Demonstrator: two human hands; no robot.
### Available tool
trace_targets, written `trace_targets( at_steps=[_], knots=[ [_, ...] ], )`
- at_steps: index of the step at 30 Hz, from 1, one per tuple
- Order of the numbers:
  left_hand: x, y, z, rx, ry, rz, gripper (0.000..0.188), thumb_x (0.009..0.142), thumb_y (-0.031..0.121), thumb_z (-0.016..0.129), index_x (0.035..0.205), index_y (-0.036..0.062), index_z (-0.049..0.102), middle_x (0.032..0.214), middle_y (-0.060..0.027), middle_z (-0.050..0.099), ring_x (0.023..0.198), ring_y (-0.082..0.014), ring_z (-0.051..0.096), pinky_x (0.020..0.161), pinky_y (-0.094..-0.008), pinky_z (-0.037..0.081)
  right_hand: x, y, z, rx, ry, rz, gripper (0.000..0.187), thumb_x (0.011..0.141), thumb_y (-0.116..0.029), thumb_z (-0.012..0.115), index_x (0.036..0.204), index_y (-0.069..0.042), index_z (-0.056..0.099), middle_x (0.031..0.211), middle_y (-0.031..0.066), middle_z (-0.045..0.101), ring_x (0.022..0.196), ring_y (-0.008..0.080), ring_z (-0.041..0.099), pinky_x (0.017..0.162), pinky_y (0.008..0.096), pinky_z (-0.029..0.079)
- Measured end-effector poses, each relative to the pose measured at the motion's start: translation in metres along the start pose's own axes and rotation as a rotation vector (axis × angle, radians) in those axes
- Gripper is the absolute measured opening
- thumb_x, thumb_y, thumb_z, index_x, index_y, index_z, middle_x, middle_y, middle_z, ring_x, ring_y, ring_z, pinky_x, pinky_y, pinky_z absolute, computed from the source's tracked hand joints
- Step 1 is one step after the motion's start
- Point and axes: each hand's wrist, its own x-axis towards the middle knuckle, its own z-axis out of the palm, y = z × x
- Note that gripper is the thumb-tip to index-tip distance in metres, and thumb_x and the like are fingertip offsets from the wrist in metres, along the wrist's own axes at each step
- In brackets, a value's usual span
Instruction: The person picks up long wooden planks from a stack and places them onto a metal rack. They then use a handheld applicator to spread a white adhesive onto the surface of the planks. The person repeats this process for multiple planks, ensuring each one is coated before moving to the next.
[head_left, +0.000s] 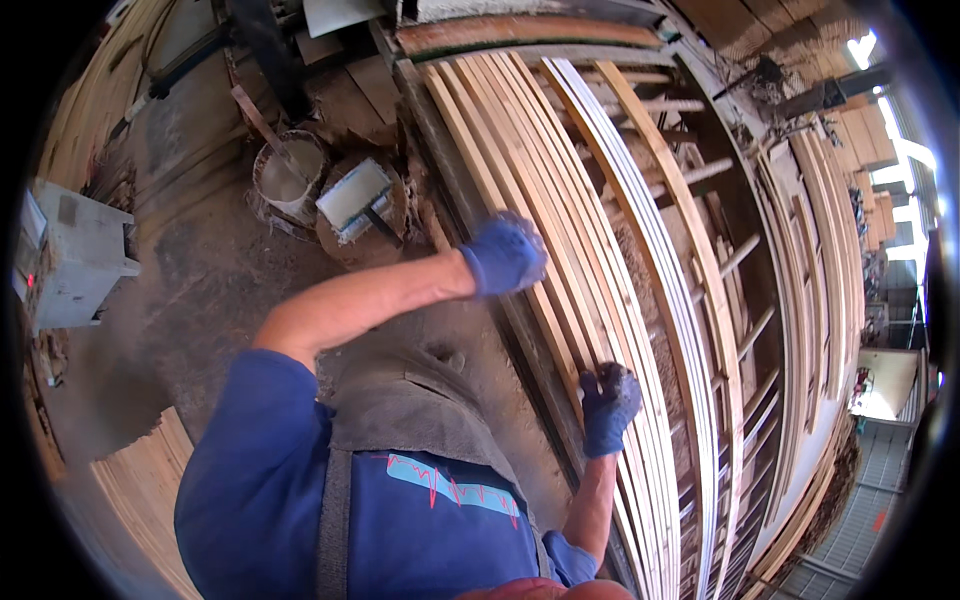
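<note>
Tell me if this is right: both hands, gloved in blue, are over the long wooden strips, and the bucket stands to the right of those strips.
Wrong on one point: the head view shows the bucket to the left of the long wooden strips, not the right. The left hand and right hand are indeed gloved in blue, over those strips.

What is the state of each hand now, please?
Left hand: blurred at the wooden strips; grip cannot be told.
Right hand: at the wooden strips; grip unclear.
</note>
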Motion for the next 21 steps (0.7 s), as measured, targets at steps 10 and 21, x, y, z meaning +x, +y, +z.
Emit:
trace_targets(
  at_steps=[10, 21],
  knots=[
    [0.005, -0.007, 0.003, 0.035, 0.060, 0.094, 0.024, 0.085, 0.031, 0.059, 0.073, 0.0104, 0.062, 0.073, -0.0030, 0.058, 0.072, -0.0240, 0.054, 0.074, -0.0427, 0.044, -0.004, -0.015, 0.014, -0.350, 0.115, -0.015, 0.021, 0.078, -0.027, 0.073, 0.089, -0.011, 0.066, 0.078, 0.0111, 0.064, 0.074, 0.0327, 0.062, 0.066, 0.0455, 0.048],
    [-0.079, -0.027, 0.010, -0.376, 0.358, -0.088, 0.040, 0.088, 0.039, 0.061, 0.115, 0.0105, 0.065, 0.123, -0.0109, 0.063, 0.122, -0.0306, 0.054, 0.111, -0.0530, 0.033, 0.023, -0.165, -0.003, 0.540, 0.008, -0.011, 0.013, 0.086, -0.008, 0.067, 0.098, -0.003, 0.070, 0.094, 0.0156, 0.071, 0.087, 0.0299, 0.068, 0.078, 0.0371, 0.055]
  ],
)
